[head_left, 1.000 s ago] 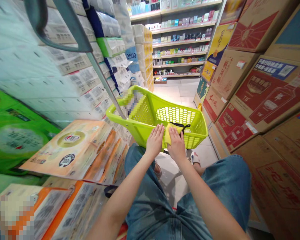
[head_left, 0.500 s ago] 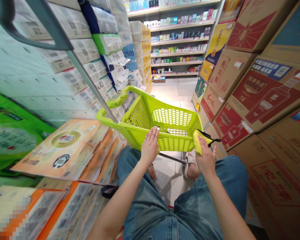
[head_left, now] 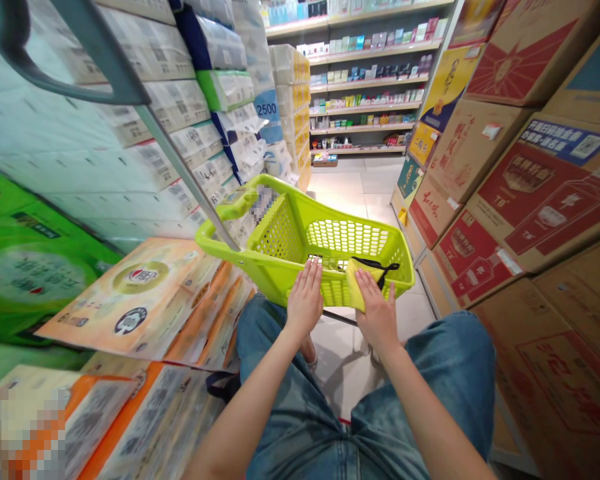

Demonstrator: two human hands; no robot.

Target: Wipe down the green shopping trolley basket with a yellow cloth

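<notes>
A lime-green shopping cart basket point(head_left: 330, 220) with perforated walls stands in front of my knees. My left hand point(head_left: 305, 297) lies with outstretched fingers against its near side, fingertips at the top rim. To the right of it, my right hand point(head_left: 377, 310) holds a yellow cloth point(head_left: 353, 277) against the same near wall. The cloth has black trim and a black strap-like part that hangs over the rim into the basket. My right palm and thumb side are partly hidden. A grey metal bar point(head_left: 180, 170) with a dark handle point(head_left: 115, 87) rises from the cart's left end.
Stacked packs of paper goods point(head_left: 175, 113) line the left side, with orange packs point(head_left: 145, 287) close to my left knee. Cardboard cartons point(head_left: 535, 193) are piled along the right. Shelves of small products point(head_left: 365, 100) stand at the aisle's far end, beyond the tiled floor point(head_left: 360, 190).
My right hand has slid left along the basket's near side with the yellow cloth, from the right corner toward my left hand. My left hand stays at the rim. The view has shifted slightly.
</notes>
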